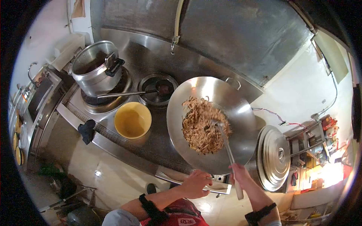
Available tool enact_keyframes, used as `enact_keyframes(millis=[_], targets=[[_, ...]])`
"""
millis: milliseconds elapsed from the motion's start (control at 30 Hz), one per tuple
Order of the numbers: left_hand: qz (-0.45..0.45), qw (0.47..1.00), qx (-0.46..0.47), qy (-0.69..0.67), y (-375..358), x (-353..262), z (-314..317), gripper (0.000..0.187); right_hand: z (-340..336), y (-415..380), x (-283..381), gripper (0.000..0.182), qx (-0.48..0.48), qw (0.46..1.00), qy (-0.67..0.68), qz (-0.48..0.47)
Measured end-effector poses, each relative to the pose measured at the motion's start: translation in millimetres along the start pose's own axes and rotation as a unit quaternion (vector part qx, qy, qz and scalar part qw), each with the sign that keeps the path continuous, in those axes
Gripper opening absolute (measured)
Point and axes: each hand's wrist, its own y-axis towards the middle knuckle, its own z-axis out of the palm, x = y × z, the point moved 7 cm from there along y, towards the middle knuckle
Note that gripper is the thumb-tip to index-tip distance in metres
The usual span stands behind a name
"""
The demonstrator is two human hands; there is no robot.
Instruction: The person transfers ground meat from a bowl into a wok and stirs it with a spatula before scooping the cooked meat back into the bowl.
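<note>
A large steel wok (241,113) sits on the range, with a heap of thin brown strips of food (203,130) in it. My right hand (242,175) is closed around the handle of a long wok spatula (227,147). The spatula's head is in the food at the heap's right side, where strips look blurred. At the range's front edge, below the wok, my left hand (197,184) has its fingers curled near the control panel (220,179). What those fingers grip, if anything, is hidden.
A yellow bowl (132,120) stands left of the wok. Behind it are a tall metal pot (94,75) and a long-handled ladle (124,94) over a round well (151,81). Stacked metal lids (277,158) stand at right. A dark cloth (86,132) hangs on the front edge. A tap (173,45) hangs above.
</note>
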Motion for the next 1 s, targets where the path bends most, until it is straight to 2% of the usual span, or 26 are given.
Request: enact_keyframes(millis=[133, 233, 300, 367, 433, 500, 533, 600, 700, 833, 933, 1000], targets=[[-0.020, 1.000, 0.018, -0.010, 2.3, -4.0, -2.1, 0.035, 9.2, 26.0, 42.4, 0.032, -0.030, 0.999, -0.037, 0.005], [-0.034, 0.999, 0.036, -0.022, 5.6, -4.2, -2.5, 0.032, 12.4, 44.4, 36.5, 0.034, -0.008, 1.000, 0.007, 0.021], [-0.040, 0.998, 0.044, -0.027, 6.5, -5.3, -3.9, 0.032, -3.5, 37.9, 8.6, 0.035, 0.031, 0.997, -0.076, 0.013], [-0.043, 0.997, 0.047, -0.036, 6.7, -4.0, -1.9, 0.032, -40.8, 4.5, -8.6, 0.036, 0.054, 0.990, -0.125, 0.020], [-0.035, 0.998, 0.035, -0.033, 6.2, -3.6, -2.7, 0.031, -79.6, -43.5, -8.6, 0.035, 0.021, 0.981, -0.186, 0.054], [-0.033, 0.999, 0.026, -0.021, 7.3, -5.7, -5.7, 0.034, -108.6, -92.3, -1.1, 0.034, 0.006, 0.977, -0.176, 0.117], [-0.033, 0.999, 0.019, -0.008, 6.7, -6.3, -8.4, 0.037, -115.5, -108.0, 1.2, 0.034, 0.006, 0.978, -0.176, 0.116], [-0.031, 0.999, 0.014, -0.006, 6.9, -7.9, -10.4, 0.037, -116.6, -128.2, -7.3, 0.032, 0.043, 0.972, -0.160, 0.169], [-0.032, 0.999, 0.003, -0.008, 5.6, -8.4, -8.6, 0.037, -83.2, -103.9, -16.3, 0.033, 0.061, 0.972, -0.168, 0.156], [-0.027, 0.999, -0.013, -0.022, 2.2, -6.4, -5.3, 0.031, -22.3, -18.0, 7.6, 0.037, 0.072, 0.982, -0.171, -0.025], [-0.035, 0.999, 0.013, -0.023, 2.6, -5.1, -1.5, 0.031, 3.2, 16.7, 24.9, 0.034, 0.045, 0.991, -0.127, -0.016], [-0.040, 0.999, 0.017, -0.010, 1.6, -5.8, -0.8, 0.032, 14.8, 25.0, 41.4, 0.032, 0.023, 0.998, -0.042, -0.038]])
